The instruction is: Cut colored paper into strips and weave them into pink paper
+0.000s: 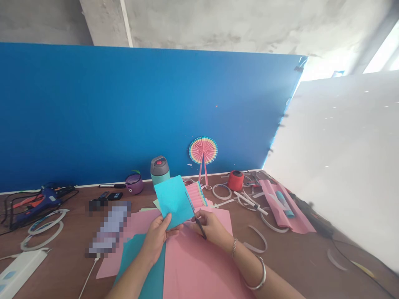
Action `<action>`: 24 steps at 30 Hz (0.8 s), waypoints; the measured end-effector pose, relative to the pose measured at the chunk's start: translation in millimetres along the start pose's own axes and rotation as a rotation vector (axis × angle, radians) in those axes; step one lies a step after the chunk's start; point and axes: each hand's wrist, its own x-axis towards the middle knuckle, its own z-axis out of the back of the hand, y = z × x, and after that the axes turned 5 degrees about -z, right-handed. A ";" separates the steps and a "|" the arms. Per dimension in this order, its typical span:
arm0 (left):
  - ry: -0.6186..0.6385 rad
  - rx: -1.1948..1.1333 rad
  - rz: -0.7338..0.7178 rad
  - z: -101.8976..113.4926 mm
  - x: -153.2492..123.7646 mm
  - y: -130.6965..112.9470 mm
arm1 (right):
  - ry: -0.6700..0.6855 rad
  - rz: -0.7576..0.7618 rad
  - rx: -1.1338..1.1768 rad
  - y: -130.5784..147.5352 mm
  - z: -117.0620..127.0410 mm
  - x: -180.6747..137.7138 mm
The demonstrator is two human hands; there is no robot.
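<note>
My left hand (160, 232) pinches the lower edge of a bright blue sheet of paper (174, 199), thumb on top and fingers beneath. In my right hand (210, 226) is a pair of scissors (199, 224) with dark handles, its blades pointing up along the sheet's right edge. Whether the blades are apart I cannot tell. Below both hands lie a large pink sheet (199, 265) and a teal sheet (149, 282). Just behind the blue paper is a pleated pink strip (195, 195) with a blue and yellow edge, partly hidden.
A round pleated paper fan (203, 150) stands against the blue partition (124, 108). Nearby are a bottle (160, 170), a purple pot (134, 184) and a red container (235, 180). Paper strip coils lie right; a glue gun (37, 205) and power strip (23, 272) sit left.
</note>
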 end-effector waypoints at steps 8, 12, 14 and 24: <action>0.041 0.024 0.004 -0.5 -2.5 -1.1 | 0.002 0.000 0.003 -0.4 1.4 0.7; 0.029 0.056 -0.005 -0.9 -3.1 -1.9 | 0.001 0.022 0.007 0.6 0.7 0.0; 0.013 0.070 -0.002 -1.1 -3.0 -1.7 | 0.002 0.023 0.008 1.0 0.4 -0.3; 0.039 0.062 -0.024 -2.1 -3.5 -2.9 | 0.009 0.005 0.023 -2.0 0.0 1.2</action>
